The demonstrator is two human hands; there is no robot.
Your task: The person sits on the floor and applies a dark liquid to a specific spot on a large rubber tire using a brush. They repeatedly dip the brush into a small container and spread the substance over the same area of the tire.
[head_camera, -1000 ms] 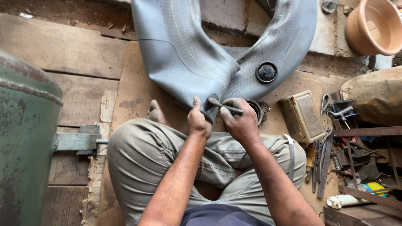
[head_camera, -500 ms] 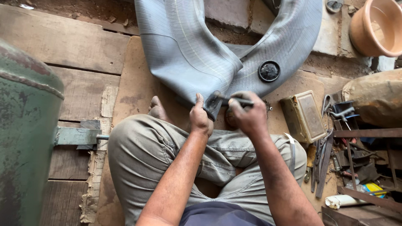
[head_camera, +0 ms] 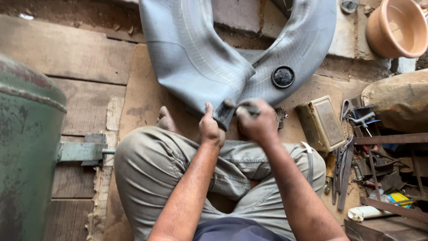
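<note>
Left hand: our left hand (head_camera: pixel 211 128) pinches a folded edge of the grey inner tube (head_camera: pixel 200 58) and holds it up off the lap, thumb raised, fingers closed on the rubber.
Right hand: our right hand (head_camera: pixel 257 121) is closed around a small dark tool (head_camera: pixel 243 106) whose tip meets the pinched fold; the hand is blurred, so we cannot tell what kind of tool it is.
Change: a second ago the tool lay lower and pointed out to the right over the fold; now our right hand has risen and rolled over the fold, and the blur suggests it is moving quickly, working the rubber at that one spot.
Meaning: we judge that the work on the pinched patch is under way, not finished, since both hands stay on the fold.
Inner tube: it curves in a broad arc across the wooden floor (head_camera: pixel 71 58) ahead of our crossed legs, its near edge in our hands.
Round black cap: it (head_camera: pixel 282 76) sits on the tube, just right of the fold.
Nearby: a worn tan box (head_camera: pixel 322 123) lies just right of our knee, beside a clutter of metal tools (head_camera: pixel 356 120); an orange basin (head_camera: pixel 397 27) stands far right; a green tank (head_camera: pixel 26 147) is at the left.
</note>
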